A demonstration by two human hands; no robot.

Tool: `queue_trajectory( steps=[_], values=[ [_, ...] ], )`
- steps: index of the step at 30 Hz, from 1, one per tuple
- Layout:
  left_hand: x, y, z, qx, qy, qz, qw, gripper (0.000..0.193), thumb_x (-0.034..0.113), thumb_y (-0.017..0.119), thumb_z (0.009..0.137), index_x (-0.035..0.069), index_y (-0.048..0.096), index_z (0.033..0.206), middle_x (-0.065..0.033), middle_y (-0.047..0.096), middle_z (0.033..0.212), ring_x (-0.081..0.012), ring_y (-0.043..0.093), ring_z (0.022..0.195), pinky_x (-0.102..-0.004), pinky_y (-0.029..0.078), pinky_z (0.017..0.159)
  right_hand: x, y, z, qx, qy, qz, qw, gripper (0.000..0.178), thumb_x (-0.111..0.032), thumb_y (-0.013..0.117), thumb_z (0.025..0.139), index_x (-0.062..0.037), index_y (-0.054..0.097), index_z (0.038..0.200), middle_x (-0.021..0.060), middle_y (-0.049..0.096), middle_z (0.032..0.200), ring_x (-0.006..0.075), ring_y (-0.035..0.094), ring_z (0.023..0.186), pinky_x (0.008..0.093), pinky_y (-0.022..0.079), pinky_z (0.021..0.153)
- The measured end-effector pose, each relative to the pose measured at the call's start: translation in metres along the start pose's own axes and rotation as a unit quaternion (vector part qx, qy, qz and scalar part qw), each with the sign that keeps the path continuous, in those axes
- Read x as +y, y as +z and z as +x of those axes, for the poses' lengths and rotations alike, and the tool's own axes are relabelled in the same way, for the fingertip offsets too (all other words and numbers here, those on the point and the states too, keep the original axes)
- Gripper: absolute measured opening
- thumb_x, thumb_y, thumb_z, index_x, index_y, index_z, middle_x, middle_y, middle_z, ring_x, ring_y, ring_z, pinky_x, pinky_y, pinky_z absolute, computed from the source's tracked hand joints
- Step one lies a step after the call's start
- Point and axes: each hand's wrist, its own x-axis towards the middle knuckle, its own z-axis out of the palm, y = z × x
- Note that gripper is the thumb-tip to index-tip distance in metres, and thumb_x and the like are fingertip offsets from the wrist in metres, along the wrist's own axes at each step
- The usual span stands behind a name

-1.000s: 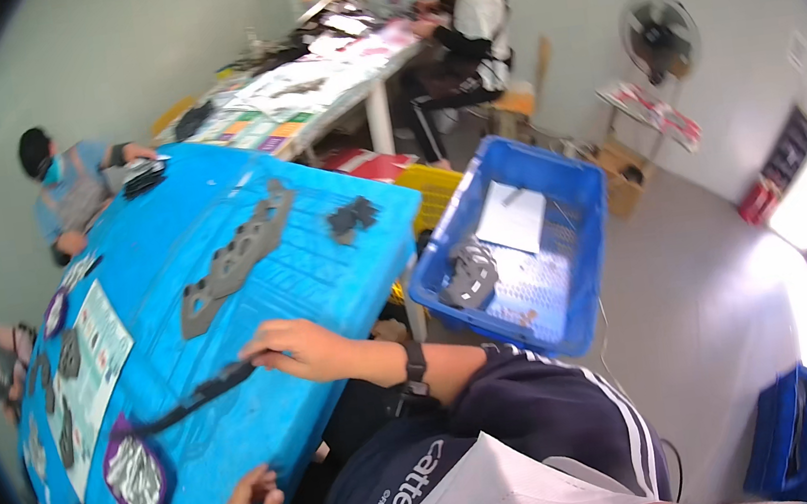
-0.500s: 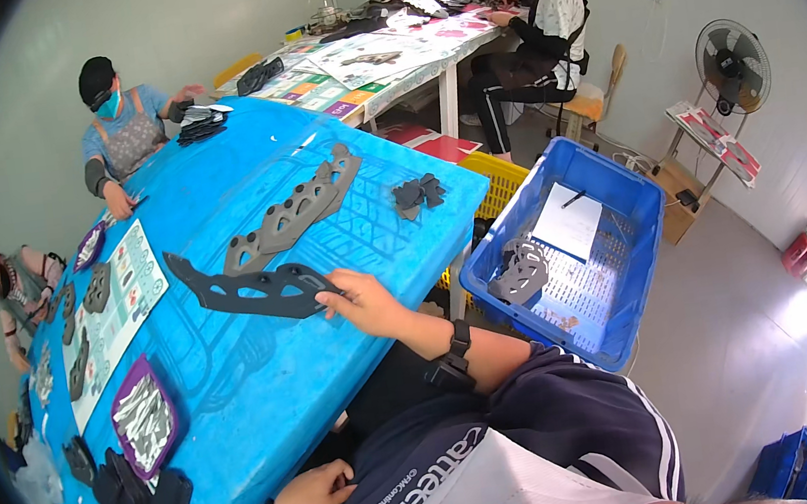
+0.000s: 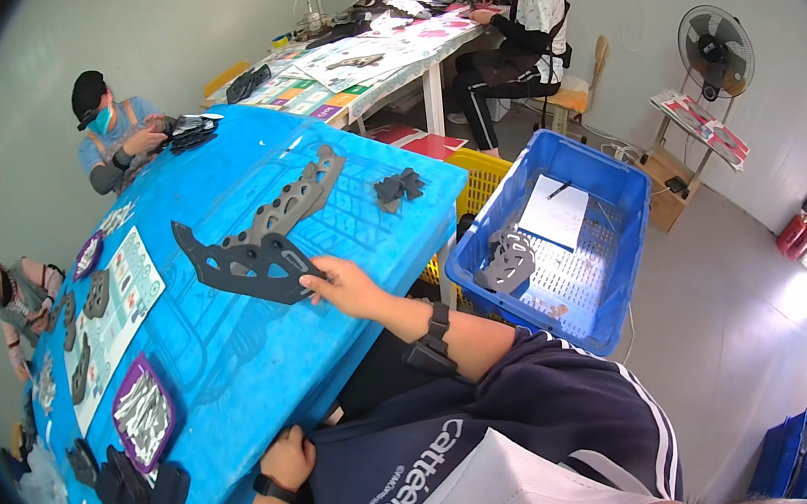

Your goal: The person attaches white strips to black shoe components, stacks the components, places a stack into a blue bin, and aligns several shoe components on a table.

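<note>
— While the right hand (image 3: 345, 284) is stretched out over the blue table (image 3: 236, 363), what is held in it?

— A dark grey cut-out panel (image 3: 242, 262) is gripped at its near corner, fingers closed on the edge. The panel lies flat on the cloth, spreading away from the hand toward the far left. A long grey perforated strip (image 3: 301, 196) is laid just beyond it, touching or overlapping its far edge.

— And the left hand (image 3: 288, 458)?

— It is curled at the table's near edge; whether anything is held cannot be told.

— What is kept in the containers?

— A blue plastic crate (image 3: 616, 256) is set on the floor to the right of the table. A grey perforated piece (image 3: 507, 261) and a white sheet of paper (image 3: 553, 211) are seen in it. A yellow crate (image 3: 487, 173) is partly hidden behind it.

— And further out?

— A small dark bundle (image 3: 399, 187) is left near the table's far corner, and dark parts (image 3: 130, 487) are stacked at its near left end. Other people are seated around the tables, and a standing fan (image 3: 716, 47) is placed by the wall.
</note>
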Motion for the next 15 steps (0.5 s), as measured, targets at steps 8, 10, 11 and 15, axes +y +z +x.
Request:
queue_trajectory(
  steps=[8,10,11,15],
  values=[
    [0.006,-0.015,-0.006,-0.145,0.01,-0.05,0.988,0.017,0.024,0.063,0.087,0.007,0.06,0.089,-0.0173,0.067,0.083,-0.0383,0.066,0.074,-0.0484,0.052,0.066,0.004,-0.005,0.002,-0.027,0.023,0.014,0.999,0.022,-0.022,0.062,0.098,-0.0006,0.062,0.105,0.0029,0.063,0.092,0.01,0.06,0.073,0.0267,0.051,0.067],
    [0.019,-0.044,-0.014,-0.183,0.029,-0.033,0.982,0.027,0.039,0.061,0.092,0.012,0.063,0.096,-0.0106,0.067,0.088,-0.0337,0.067,0.078,-0.0453,0.053,0.066,0.006,-0.007,0.001,-0.022,0.013,0.038,0.999,0.021,-0.021,0.063,0.098,-0.0012,0.061,0.104,0.003,0.062,0.09,0.0102,0.061,0.073,0.0272,0.052,0.067],
    [0.022,-0.061,-0.018,-0.185,0.064,-0.058,0.979,0.028,0.041,0.06,0.093,0.013,0.063,0.099,-0.0096,0.066,0.092,-0.0331,0.066,0.08,-0.0445,0.052,0.067,0.008,-0.006,0.0,-0.013,0.015,0.046,0.999,0.021,-0.02,0.063,0.097,-0.0012,0.061,0.104,0.0033,0.062,0.089,0.0103,0.061,0.073,0.0276,0.052,0.067],
    [0.024,-0.142,-0.028,-0.066,0.142,-0.117,0.981,0.024,0.028,0.068,0.091,0.01,0.063,0.106,-0.009,0.065,0.101,-0.0314,0.064,0.089,-0.0405,0.052,0.074,0.01,-0.007,-0.008,0.06,-0.003,0.035,0.998,0.017,-0.018,0.061,0.099,-0.0032,0.059,0.106,0.0032,0.064,0.093,0.01,0.063,0.076,0.0271,0.052,0.068]
  ],
)
